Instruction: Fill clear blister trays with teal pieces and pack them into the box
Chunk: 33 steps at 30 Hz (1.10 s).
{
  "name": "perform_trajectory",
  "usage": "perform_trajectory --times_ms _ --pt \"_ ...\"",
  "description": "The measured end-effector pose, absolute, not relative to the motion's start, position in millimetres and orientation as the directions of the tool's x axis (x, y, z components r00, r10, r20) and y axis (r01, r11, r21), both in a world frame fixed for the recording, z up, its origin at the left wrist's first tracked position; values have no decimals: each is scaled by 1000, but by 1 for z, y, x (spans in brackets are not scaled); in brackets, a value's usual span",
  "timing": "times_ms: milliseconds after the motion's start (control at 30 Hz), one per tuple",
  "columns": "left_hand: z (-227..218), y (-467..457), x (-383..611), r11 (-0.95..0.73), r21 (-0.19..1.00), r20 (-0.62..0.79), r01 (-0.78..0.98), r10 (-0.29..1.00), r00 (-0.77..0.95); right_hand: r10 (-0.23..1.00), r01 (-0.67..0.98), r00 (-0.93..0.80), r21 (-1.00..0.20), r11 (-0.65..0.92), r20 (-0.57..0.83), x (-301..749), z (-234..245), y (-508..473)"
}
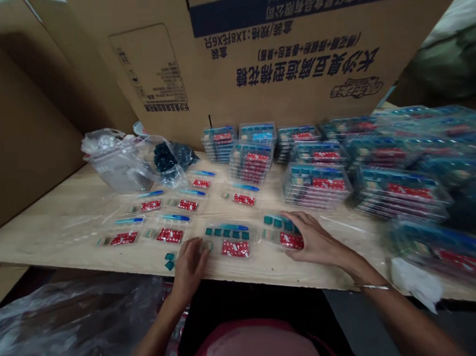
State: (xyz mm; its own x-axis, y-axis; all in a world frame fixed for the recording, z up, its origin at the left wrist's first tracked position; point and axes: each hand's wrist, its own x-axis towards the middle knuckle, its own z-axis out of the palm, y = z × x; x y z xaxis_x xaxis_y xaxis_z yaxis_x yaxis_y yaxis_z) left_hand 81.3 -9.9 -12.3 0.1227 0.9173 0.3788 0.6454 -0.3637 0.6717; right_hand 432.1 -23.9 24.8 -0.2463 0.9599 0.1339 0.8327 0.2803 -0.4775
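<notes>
My left hand rests at the table's near edge, fingers curled onto the left end of a clear packet holding teal squares and a red card. Two loose teal squares lie just left of that hand. My right hand lies over another clear packet with teal squares and a red card, fingers spread on its right side. Several more flat packets with red cards and blue pens lie in rows on the wooden table.
Stacks of filled packets cover the table's right and back. A plastic bag of dark teal pieces and an empty clear bag sit at the back left. Cardboard boxes wall the back and left. Clear plastic sheeting lies below the table.
</notes>
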Motion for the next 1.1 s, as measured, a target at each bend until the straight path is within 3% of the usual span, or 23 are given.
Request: perform_trajectory --times_ms 167,333,467,667,833,967,1100 --pt "-15 -13 85 -332 677 411 656 911 38 919 795 -328 -461 393 219 368 45 -14" --pt "-20 -13 84 -300 710 391 638 921 -2 878 775 -440 -415 477 189 296 41 6" --pt "-22 -11 85 -318 667 408 674 912 26 866 726 -474 -486 487 159 307 36 22" --pt "-19 -12 87 -354 598 424 719 901 92 944 737 -283 -591 329 172 359 53 30" --pt "-14 -15 87 -360 683 445 635 895 28 908 762 -350 -493 420 232 335 48 19" --pt "-7 -11 85 -378 634 409 675 904 122 878 768 -442 -427 477 185 295 39 6" --pt "-11 -8 74 -346 627 378 698 919 116 892 777 -348 -444 446 287 319 45 -22"
